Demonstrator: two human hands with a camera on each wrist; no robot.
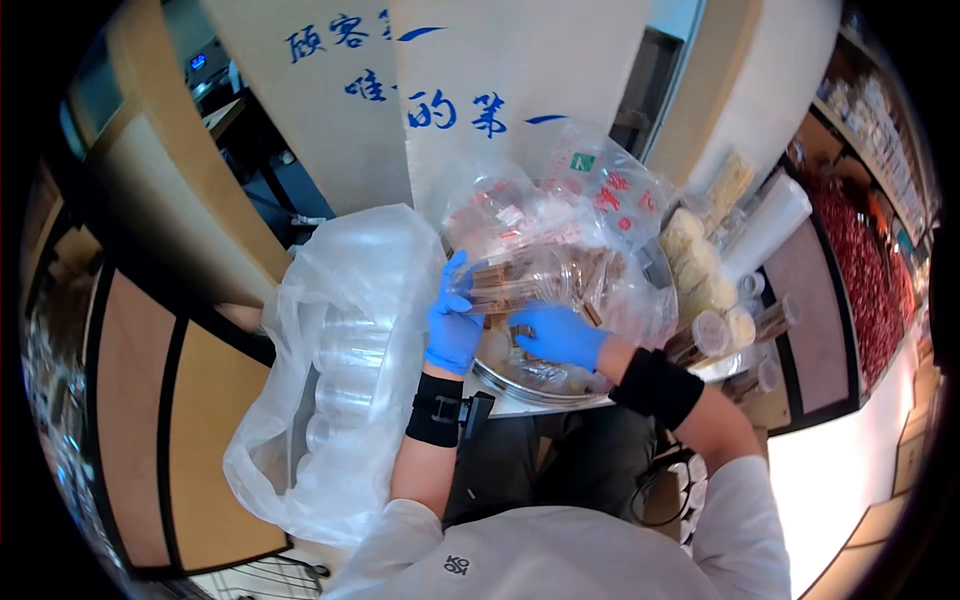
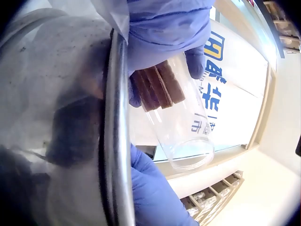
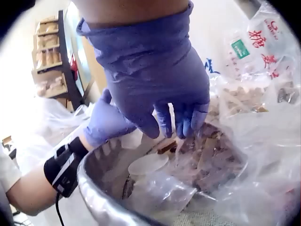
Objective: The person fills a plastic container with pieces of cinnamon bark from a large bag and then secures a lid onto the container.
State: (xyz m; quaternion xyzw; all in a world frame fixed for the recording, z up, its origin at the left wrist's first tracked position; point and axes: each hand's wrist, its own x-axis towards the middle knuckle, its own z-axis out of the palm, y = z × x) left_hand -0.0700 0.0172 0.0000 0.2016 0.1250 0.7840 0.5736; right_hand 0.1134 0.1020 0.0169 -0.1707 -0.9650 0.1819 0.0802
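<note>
My left hand (image 1: pixel 455 325) holds a clear cylindrical jar (image 1: pixel 490 287) over the left side of a metal basin (image 1: pixel 540 397). In the left wrist view, the left hand (image 2: pixel 169 33) has its fingers round the jar (image 2: pixel 181 136), with brown bars (image 2: pixel 160 89) inside and its rim tilted down. My right hand (image 1: pixel 560 335) is over the basin, beside the jar. Its fingers point down and are slightly bent in the right wrist view, where the right hand (image 3: pixel 155 80) is above brown pieces (image 3: pixel 211 155) in clear plastic. A pale round disc (image 3: pixel 148 164) lies near them.
A large translucent bag of clear empty jars (image 1: pixel 350 350) stands left of the basin. Printed plastic bags (image 1: pixel 610 190) cover the basin's far side. Filled jars (image 1: pixel 710 335) and a roll of clear plastic (image 1: pixel 775 225) lie to the right. A lettered white panel (image 1: pixel 480 60) stands behind.
</note>
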